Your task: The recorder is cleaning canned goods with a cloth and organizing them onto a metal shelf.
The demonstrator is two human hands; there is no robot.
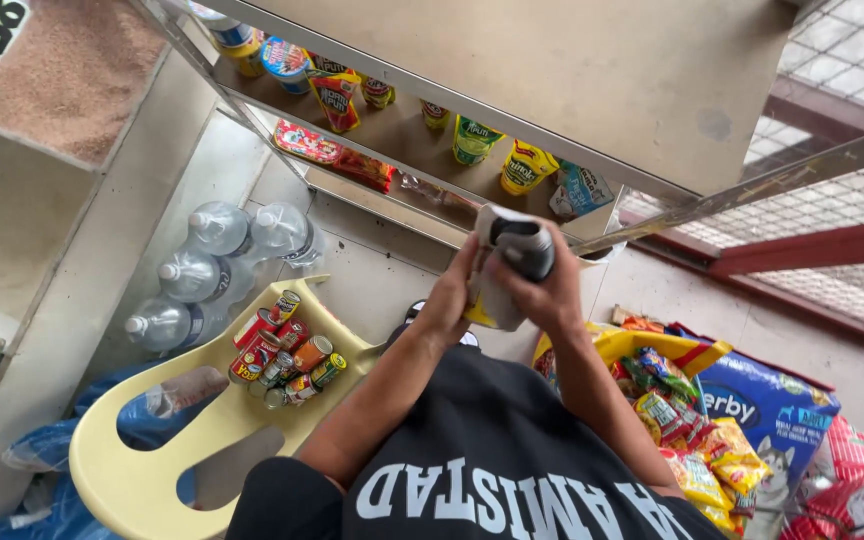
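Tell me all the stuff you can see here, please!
Pouch: one, grey and white with some yellow, held up in both hands near the shelf edge.
Shelf: one, metal frame with brown boards, above the floor.
Packets on shelf: several, yellow, green, red and blue, in a row.
Water bottles: four seen, clear with white caps, on the floor under the shelf.
Plastic chair: one, pale yellow, lower left.
Cans: about ten, red, orange and green labels, piled on the chair seat.
Snack packets: many, yellow, red and green, in an open sack at right.
Pet food bags: one blue, one red, far right.
Left hand: fingers on the pouch's left side.
Right hand: fingers wrapped round the pouch.
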